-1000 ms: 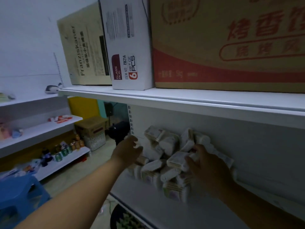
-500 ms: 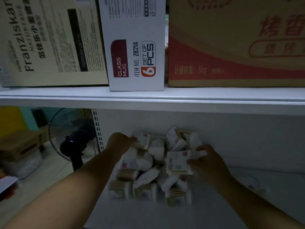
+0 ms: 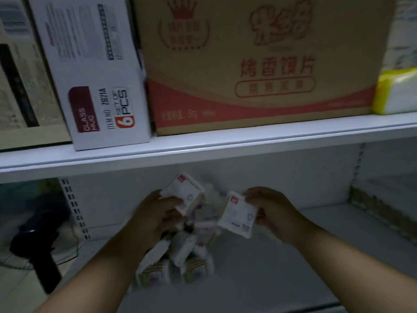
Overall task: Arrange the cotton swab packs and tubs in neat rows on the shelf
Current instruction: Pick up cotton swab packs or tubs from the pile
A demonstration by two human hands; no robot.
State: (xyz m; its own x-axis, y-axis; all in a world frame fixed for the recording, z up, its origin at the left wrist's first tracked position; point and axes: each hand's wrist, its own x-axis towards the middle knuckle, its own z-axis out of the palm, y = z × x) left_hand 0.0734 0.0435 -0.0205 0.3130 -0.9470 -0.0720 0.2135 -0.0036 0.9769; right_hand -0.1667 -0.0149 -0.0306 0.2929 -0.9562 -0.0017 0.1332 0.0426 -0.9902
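In the centre of the frame, the left hand [image 3: 155, 213] pinches a white cotton swab pack [image 3: 185, 193] and the right hand [image 3: 275, 213] pinches a second pack [image 3: 237, 216]. Both packs are held above a loose heap of packs [image 3: 180, 256] on the lower shelf [image 3: 282, 267]. Across the top of the frame, the upper shelf [image 3: 203, 147] carries a glass-mug box [image 3: 94, 86] and a brown carton [image 3: 259, 64].

One head camera, close in, faces forward and slightly down into the shelf [image 3: 293, 267]; dim, seemingly motion-blurred.

Heap of packs [image 3: 180, 256] motion-blurred, partly hidden behind left hand [image 3: 155, 214] — labels unreadable. Beige box [image 3: 18, 86] cut by left edge, yellow-wrapped pack [image 3: 397, 91] by right edge.
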